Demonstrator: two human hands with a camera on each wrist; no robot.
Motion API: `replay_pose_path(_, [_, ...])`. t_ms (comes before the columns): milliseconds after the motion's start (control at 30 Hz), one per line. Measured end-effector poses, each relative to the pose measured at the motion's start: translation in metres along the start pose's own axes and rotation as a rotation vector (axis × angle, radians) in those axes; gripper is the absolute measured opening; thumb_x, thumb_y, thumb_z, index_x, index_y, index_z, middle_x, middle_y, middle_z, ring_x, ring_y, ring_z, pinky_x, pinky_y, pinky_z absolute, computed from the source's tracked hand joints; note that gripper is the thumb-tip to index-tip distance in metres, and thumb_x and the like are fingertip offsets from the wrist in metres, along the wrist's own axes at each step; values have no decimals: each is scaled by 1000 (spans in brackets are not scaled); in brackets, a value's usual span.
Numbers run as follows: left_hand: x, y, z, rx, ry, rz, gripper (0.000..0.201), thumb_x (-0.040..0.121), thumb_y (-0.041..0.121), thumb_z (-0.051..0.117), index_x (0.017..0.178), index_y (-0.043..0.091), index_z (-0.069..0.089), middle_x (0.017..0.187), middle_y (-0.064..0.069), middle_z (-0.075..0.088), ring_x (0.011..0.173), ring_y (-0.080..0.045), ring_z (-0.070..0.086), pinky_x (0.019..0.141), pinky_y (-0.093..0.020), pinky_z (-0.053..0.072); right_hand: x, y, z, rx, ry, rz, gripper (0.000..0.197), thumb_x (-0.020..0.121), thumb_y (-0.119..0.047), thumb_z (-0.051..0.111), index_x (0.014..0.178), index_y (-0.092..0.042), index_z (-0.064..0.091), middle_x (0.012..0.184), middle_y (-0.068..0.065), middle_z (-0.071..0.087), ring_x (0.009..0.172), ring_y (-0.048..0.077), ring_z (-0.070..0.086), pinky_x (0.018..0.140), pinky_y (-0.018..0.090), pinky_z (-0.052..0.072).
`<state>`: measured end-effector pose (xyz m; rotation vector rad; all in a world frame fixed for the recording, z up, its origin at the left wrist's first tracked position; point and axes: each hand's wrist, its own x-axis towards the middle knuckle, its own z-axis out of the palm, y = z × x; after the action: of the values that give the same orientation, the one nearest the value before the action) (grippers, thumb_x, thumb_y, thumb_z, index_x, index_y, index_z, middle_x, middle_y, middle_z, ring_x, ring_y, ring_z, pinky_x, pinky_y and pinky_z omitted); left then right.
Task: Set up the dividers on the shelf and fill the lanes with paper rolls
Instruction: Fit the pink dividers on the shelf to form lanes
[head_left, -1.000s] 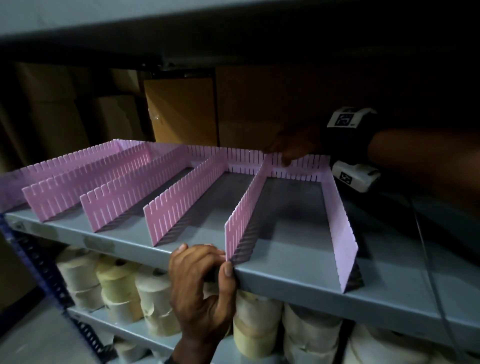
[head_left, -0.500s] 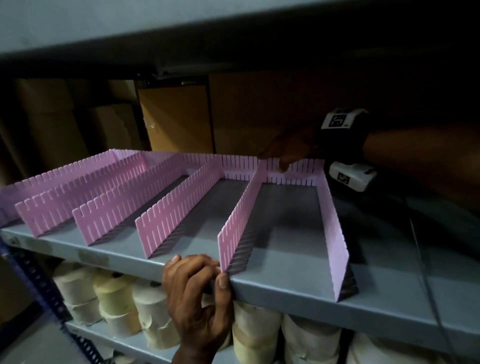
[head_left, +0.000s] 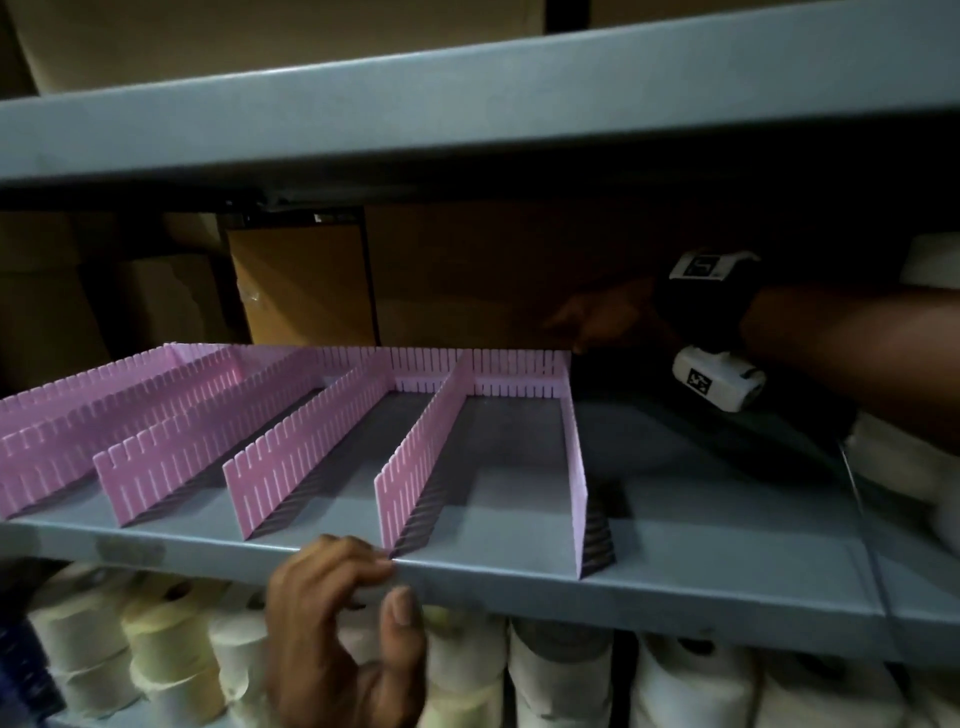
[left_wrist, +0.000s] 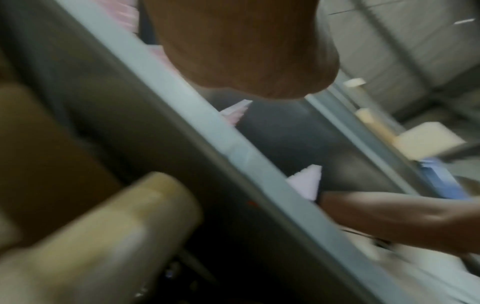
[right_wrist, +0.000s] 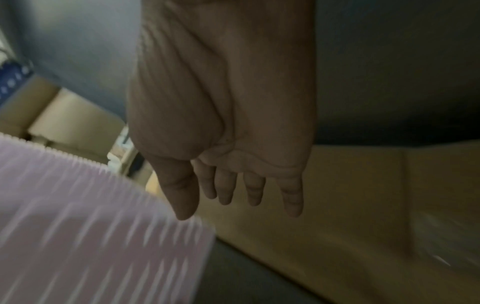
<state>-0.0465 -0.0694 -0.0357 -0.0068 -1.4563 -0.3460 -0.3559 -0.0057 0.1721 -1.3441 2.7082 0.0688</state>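
Several pink slotted dividers (head_left: 415, 457) stand in parallel on the grey shelf (head_left: 701, 519), slotted into a pink back strip (head_left: 498, 371); the lanes between them hold nothing. My left hand (head_left: 384, 582) grips the shelf's front lip, fingers curled over the top beside one divider's front end and the thumb against the lip. My right hand (head_left: 582, 325) hovers at the back right corner of the grid. In the right wrist view the right hand (right_wrist: 233, 197) has straight fingers, holds nothing, and is just above the pink strip (right_wrist: 91, 226). Paper rolls (head_left: 176, 649) stand on the shelf below.
Another grey shelf (head_left: 467, 104) hangs close overhead. Cardboard boxes (head_left: 301, 280) fill the back behind the dividers. White rolls (head_left: 904, 462) sit at the right end of the shelf. Bare shelf surface lies right of the last divider (head_left: 575, 467).
My right hand has lifted off the back strip and shifted right past its end. My left thumb has slid down from the divider's front end to the shelf lip. The view has moved closer.
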Motion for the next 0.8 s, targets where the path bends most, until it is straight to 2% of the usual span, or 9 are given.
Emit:
replay_pose_path(67, [3, 20, 7, -78, -128, 60, 20, 96, 29, 55, 84, 15, 63, 82, -4, 65, 76, -28, 63, 76, -35, 46, -9, 7, 10, -31, -21, 21, 55, 96, -9, 54, 148, -19, 39, 153, 8, 39, 138, 27, 39, 116, 45, 32])
replay_pose_path(200, [-5, 43, 39, -111, -329, -6, 21, 92, 25, 62, 87, 7, 71, 92, -1, 68, 89, -23, 63, 81, -41, 48, -18, 13, 27, -111, 16, 43, 53, 98, -12, 53, 149, -15, 38, 152, 11, 39, 138, 29, 39, 114, 39, 32])
replay_pose_path(267, [-8, 43, 49, -83, -389, -41, 21, 91, 28, 64, 89, 9, 72, 93, 3, 67, 90, -19, 64, 83, -40, 46, -15, 14, 31, -114, 32, 59, 52, 99, -12, 50, 149, -11, 36, 153, 12, 37, 140, 30, 37, 115, 37, 30])
replay_pose_path(367, [-12, 40, 54, -44, -414, -56, 17, 93, 32, 64, 89, 17, 72, 93, 10, 67, 90, -13, 65, 87, -37, 42, -8, 13, 37, -79, 10, 80, 47, 103, -12, 42, 149, -7, 34, 153, 13, 36, 140, 30, 36, 116, 36, 29])
replay_pose_path(467, [-16, 40, 56, -17, -414, -39, 15, 93, 33, 65, 87, 21, 72, 93, 14, 67, 91, -10, 66, 87, -36, 39, -5, 16, 37, 6, 50, 40, 49, 101, -12, 47, 149, -10, 36, 153, 14, 38, 139, 31, 39, 114, 37, 32])
replay_pose_path(533, [-17, 39, 56, 9, -416, -36, 16, 94, 34, 65, 85, 22, 71, 93, 14, 68, 93, -10, 66, 87, -37, 39, -4, 21, 38, 96, 8, 8, 51, 96, -5, 53, 146, -8, 41, 149, 16, 42, 137, 33, 42, 106, 29, 36])
replay_pose_path(600, [-18, 40, 56, 19, -415, -36, 19, 95, 35, 64, 83, 22, 71, 93, 14, 68, 93, -11, 67, 87, -38, 39, -4, 22, 38, 162, 3, -4, 53, 92, 0, 57, 143, -7, 45, 146, 18, 46, 135, 34, 44, 97, 26, 37])
replay_pose_path(733, [-20, 38, 55, 38, -413, -6, 20, 95, 35, 64, 82, 22, 72, 95, 13, 69, 93, -12, 68, 87, -38, 39, -2, 24, 43, 179, 29, -3, 53, 96, -7, 54, 147, -12, 40, 151, 13, 40, 137, 30, 41, 102, 30, 35])
replay_pose_path(800, [-22, 36, 56, 44, -401, 24, 20, 94, 34, 65, 81, 22, 72, 96, 13, 70, 94, -12, 68, 87, -37, 39, -3, 27, 43, 227, 11, -5, 52, 97, -8, 52, 147, -12, 40, 150, 12, 41, 136, 29, 42, 99, 27, 35])
